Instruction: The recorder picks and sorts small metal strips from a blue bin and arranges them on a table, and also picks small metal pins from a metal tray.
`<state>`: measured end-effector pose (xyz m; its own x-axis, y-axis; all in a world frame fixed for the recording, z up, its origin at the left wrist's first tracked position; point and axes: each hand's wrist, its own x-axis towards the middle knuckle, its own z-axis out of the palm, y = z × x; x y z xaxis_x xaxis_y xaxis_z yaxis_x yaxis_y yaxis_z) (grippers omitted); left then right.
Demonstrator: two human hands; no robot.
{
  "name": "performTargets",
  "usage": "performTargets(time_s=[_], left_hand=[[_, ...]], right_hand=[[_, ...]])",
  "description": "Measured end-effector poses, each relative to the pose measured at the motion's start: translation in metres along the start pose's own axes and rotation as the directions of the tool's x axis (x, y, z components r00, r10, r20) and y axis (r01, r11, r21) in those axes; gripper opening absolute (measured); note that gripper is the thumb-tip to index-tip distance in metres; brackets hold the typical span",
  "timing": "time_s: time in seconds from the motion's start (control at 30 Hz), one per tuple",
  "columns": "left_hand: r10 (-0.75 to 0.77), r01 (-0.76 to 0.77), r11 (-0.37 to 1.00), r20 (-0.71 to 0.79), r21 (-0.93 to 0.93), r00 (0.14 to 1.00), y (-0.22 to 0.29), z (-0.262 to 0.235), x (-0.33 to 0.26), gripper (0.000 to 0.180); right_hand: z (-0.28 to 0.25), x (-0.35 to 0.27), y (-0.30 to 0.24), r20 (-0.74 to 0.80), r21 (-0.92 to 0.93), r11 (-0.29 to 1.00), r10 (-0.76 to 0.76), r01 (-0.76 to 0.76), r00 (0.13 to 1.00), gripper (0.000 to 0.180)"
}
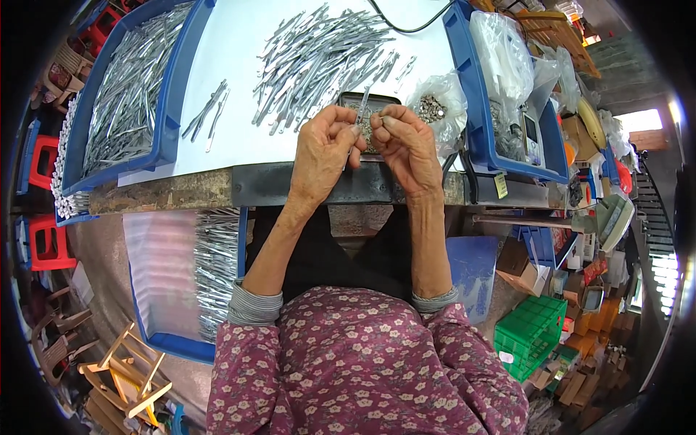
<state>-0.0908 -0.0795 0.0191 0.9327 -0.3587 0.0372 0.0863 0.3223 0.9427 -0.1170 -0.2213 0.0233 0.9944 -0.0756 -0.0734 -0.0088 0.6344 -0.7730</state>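
Observation:
My left hand (324,151) is closed around a slim silver metal strip (365,101), which stands up out of the fingers. Close beside it, my right hand (407,145) has thumb and forefinger pinched near the strip; whatever they hold is too small to make out. Under and behind both hands is a dark-rimmed shallow tray (390,98) of small metal pieces, partly covered by my fingers. To its right lies an open clear plastic bag (455,119) with small round metal pieces (431,108). A large loose pile of similar strips (319,61) spreads beyond my hands.
On the left, a blue bin (170,109) holds many strips (134,87); a few strips (209,116) lie beside it. A blue bin (475,138) with plastic bags (500,54) stands right. A black cable (413,29) crosses the far side. The table's front edge (254,186) runs under my wrists.

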Motion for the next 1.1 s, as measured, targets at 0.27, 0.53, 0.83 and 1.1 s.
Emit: performTargets(time_s=[0.27, 0.53, 0.83, 1.1], left_hand=[[0.013, -0.013, 1.000, -0.001, 0.014, 1.000, 0.003, -0.001, 0.001, 0.014], [-0.030, 0.030, 0.999, 0.023, 0.035, 0.999, 0.000, 0.002, -0.001, 0.013], [-0.010, 0.006, 0.984, 0.026, 0.176, 1.000, 0.004, 0.006, -0.004, 0.011], [0.029, -0.032, 0.959, 0.016, 0.280, 0.999, 0.006, 0.011, -0.007, 0.010]], right_hand=[[-0.004, 0.004, 0.003, 0.021, -0.072, 0.996, -0.059, 0.060, 0.998, 0.011], [0.003, 0.001, 0.001, -0.045, -0.223, 0.970, -0.105, 0.093, 0.993, 0.012], [0.016, -0.006, 0.000, -0.054, -0.522, 0.814, -0.330, 0.255, 0.942, 0.011], [0.013, -0.007, 0.002, -0.028, -0.576, 0.756, -0.399, 0.312, 0.916, 0.009]])
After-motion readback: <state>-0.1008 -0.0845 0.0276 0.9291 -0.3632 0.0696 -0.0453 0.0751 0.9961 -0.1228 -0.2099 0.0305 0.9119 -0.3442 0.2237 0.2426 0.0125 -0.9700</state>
